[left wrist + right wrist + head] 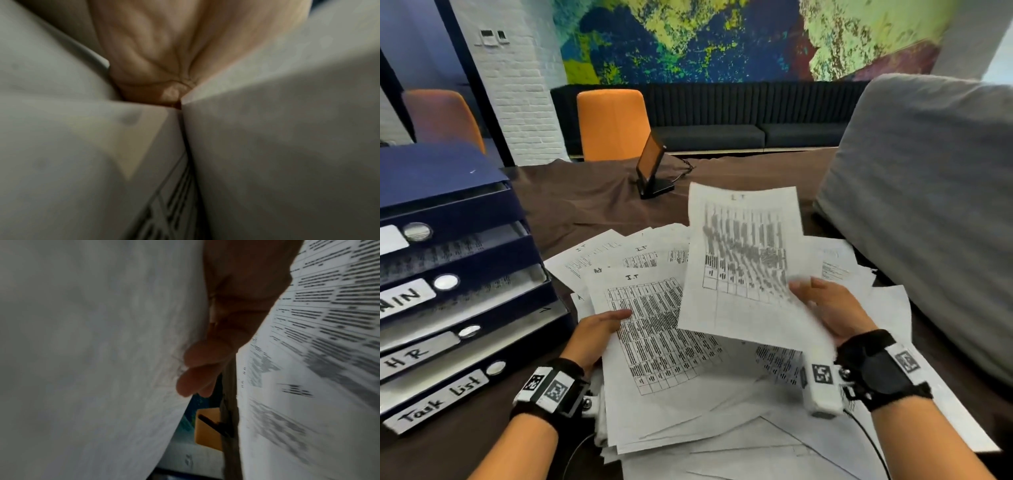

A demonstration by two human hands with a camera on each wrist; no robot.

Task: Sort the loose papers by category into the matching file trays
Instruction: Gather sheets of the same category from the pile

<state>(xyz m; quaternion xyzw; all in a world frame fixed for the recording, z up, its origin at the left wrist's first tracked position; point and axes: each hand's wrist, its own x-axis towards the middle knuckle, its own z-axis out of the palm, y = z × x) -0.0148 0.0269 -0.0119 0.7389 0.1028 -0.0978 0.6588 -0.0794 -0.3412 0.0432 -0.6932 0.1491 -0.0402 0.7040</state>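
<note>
Loose printed papers [722, 404] lie heaped on the brown tabletop in the head view. My right hand [825, 308] pinches a sheet headed "IT" [743, 260] by its lower right edge, thumb on top, and holds it raised and blurred above the heap. In the right wrist view its fingers [197, 369] press the back of that sheet [92, 353]. My left hand [599, 329] grips a fanned stack of "IT" table sheets [654, 325] at its left edge. The left wrist view shows only palm [156, 53] and paper [277, 146]. Blue stacked file trays [448, 274] stand at left, labelled "HR" and "Task list".
A grey cushion [928, 212] leans at the right, over the papers' edge. A small black stand with a tilted screen [654, 171] sits behind the heap, with an orange chair [613, 123] beyond the table. Brown cloth covers the table [592, 198].
</note>
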